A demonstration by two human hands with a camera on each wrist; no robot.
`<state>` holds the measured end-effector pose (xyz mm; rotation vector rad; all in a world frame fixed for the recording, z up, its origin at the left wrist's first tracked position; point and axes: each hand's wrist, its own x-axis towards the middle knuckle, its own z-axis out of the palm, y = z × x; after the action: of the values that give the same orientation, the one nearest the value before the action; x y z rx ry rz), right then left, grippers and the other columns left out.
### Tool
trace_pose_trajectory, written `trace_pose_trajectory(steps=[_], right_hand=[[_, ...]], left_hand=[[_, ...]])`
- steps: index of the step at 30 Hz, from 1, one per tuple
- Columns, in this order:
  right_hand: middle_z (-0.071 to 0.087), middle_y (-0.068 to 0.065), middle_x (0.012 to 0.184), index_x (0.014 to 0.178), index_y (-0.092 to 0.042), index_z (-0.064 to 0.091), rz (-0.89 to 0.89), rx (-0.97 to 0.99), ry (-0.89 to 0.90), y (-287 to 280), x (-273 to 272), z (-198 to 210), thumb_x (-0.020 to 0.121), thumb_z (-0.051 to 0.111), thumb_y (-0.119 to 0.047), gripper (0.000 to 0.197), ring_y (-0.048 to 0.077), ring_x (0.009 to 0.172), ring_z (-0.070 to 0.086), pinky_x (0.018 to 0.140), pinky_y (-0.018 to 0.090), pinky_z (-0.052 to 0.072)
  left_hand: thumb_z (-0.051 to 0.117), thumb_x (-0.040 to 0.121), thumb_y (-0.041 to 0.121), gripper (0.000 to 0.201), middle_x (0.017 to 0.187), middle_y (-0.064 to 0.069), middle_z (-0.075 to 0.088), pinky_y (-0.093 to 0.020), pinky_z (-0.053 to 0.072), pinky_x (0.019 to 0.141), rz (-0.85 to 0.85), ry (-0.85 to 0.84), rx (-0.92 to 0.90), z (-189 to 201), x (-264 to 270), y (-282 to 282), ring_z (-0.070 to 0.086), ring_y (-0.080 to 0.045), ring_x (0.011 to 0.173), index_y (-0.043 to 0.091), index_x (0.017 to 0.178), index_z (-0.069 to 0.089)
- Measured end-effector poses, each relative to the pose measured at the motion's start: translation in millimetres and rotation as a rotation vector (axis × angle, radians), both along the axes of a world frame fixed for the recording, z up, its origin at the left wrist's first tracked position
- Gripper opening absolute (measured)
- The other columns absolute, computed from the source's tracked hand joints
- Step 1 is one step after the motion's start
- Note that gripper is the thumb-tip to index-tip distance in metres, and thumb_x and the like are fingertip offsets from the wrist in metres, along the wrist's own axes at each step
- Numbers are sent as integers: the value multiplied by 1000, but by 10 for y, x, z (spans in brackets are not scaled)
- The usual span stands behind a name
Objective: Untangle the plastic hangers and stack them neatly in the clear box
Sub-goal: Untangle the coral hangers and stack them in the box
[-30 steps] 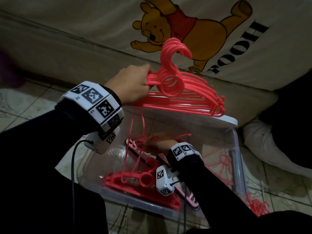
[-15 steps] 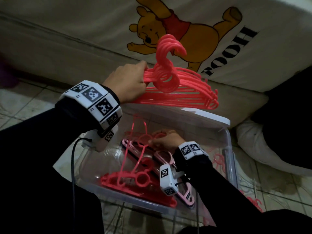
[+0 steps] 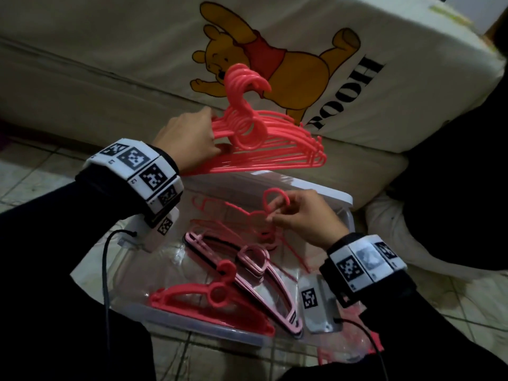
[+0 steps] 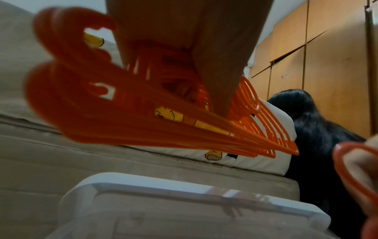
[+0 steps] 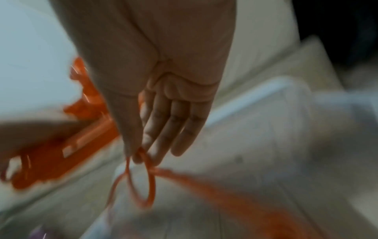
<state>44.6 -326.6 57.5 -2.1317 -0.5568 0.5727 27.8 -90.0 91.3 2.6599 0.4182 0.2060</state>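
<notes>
Count: one thick bundle of coral hangers [image 3: 269, 144], too tightly nested to count, held above the far rim of the clear box [image 3: 275, 185]. One thin coral hanger [image 3: 275, 200] lifted over the box. In the box: one chunky red hanger [image 3: 209, 298] near the front wall, plus a small stack of pale pink hangers [image 3: 264, 273] behind it, number unclear.

Left hand [image 3: 189, 141]: grip closed round the bundle's left shoulder end, fingers curled over the bars, hooks pointing up and lined together. Left wrist view confirms fingers wrapped into the bundle.

Right hand [image 3: 305, 215]: thumb and forefinger pinch the thin hanger at its hook loop; other fingers nearly straight, loose. Right wrist view is blurred but shows the loop caught at the fingertips [image 5: 141, 155], the rest of the hanger hanging down into the box.

Box sits on a tiled floor [image 3: 33, 171], against a beige mattress [image 3: 82, 86] with a bear-print sheet [image 3: 371, 37].
</notes>
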Motion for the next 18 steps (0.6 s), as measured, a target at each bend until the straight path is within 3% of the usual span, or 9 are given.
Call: trace_pose_trajectory(steps=[4,7,12,15,18], right_hand=[[66,-7,71,79,-18,68,99,6,-290,-33,51,310,79,72,-4,15,5,65,61,66,21,49],[66,-11,73,80,-20,68,86,34,-428,-81,94,470,79,72,-9,12,1,66,60,64,14,46],[68,-5,76,82,-17,67,-4,47,-452,-157,196,536,80,72,-8,11,4,70,64,65,12,50],[66,-2,77,86,-10,64,-35,19,-464,-192,258,509,78,74,-7,13,7,69,62,65,17,50],[60,-10,74,84,-11,62,21,-76,-509,-178,262,464,78,74,-7,14,1,67,57,65,18,46]], left_hand=[[69,64,69,75,98,-5,60,-38,47,72,-76,57,40,-26,-36,-65,57,-28,85,15,111,48],[54,45,84,90,90,-3,55,-35,42,65,-144,124,76,-39,-74,-156,52,-25,78,15,102,45],[32,30,96,102,87,-3,57,-45,50,79,-187,203,66,-88,-65,-256,57,-28,80,19,96,45],[24,32,99,101,87,-3,56,-48,49,83,-187,205,90,-130,-52,-271,59,-31,85,20,94,42],[20,32,102,106,89,-5,58,-48,49,82,-179,184,89,-170,-41,-255,59,-31,85,19,93,42]])
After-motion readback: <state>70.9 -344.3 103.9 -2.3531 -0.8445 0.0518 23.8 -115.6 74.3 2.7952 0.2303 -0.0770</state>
